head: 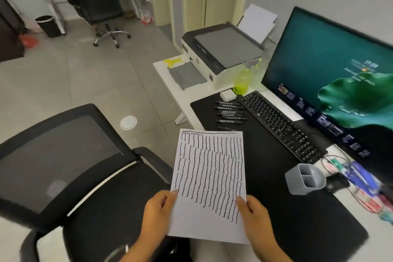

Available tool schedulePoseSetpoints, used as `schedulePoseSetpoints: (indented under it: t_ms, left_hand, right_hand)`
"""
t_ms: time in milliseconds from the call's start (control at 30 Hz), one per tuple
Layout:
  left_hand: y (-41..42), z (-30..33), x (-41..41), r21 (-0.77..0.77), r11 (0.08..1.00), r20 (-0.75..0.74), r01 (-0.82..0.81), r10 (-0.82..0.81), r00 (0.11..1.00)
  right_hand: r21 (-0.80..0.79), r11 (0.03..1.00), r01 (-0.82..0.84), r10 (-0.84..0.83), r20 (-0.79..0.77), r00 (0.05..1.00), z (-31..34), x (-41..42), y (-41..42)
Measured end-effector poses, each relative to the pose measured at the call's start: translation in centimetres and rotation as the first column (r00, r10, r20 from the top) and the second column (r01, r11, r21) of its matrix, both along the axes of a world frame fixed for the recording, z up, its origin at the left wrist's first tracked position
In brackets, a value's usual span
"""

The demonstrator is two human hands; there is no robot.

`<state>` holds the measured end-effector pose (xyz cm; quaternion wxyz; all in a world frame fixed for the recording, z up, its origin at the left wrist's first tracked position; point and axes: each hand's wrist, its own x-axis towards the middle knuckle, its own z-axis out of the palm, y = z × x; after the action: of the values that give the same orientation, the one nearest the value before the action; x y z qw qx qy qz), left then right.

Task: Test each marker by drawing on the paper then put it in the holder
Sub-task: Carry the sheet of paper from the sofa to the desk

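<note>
I hold a white sheet of paper covered in rows of black wavy lines, lifted over the desk's front edge. My left hand pinches its lower left edge and my right hand grips its lower right edge. Several black markers lie side by side on the black desk mat, beyond the paper and left of the keyboard. A grey two-compartment holder stands on the mat to the right of the paper; it looks empty.
A black keyboard and a monitor fill the right side. A printer and a green spray bottle stand at the far end. A black mesh office chair sits left of the desk. Cables and clutter lie behind the holder.
</note>
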<state>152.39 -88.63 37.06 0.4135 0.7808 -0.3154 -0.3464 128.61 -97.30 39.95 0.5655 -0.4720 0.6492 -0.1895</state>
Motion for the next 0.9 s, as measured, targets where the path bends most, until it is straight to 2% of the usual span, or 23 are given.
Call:
schedulePoseSetpoints:
  t_ms: [300, 700, 900]
  left_hand:
    - [-10.0, -1.2, 2.7, 0.049, 0.968, -0.032, 0.247, -0.246, 0.969]
    - [-20.0, -3.2, -1.0, 0.18, 0.891, -0.04, 0.416, -0.416, 0.909]
    - [-23.0, -4.1, -1.8, 0.227, 0.837, 0.007, 0.497, -0.512, 0.859]
  right_hand:
    - [0.111, 0.964, 0.241, -0.245, 0.017, 0.969, -0.8, 0.7, -5.4]
    - [0.173, 0.9, 0.4, -0.416, 0.069, 0.907, -4.6, -3.5, -9.9]
    - [0.21, 0.868, 0.449, -0.471, 0.065, 0.88, -5.7, -4.5, -10.9]
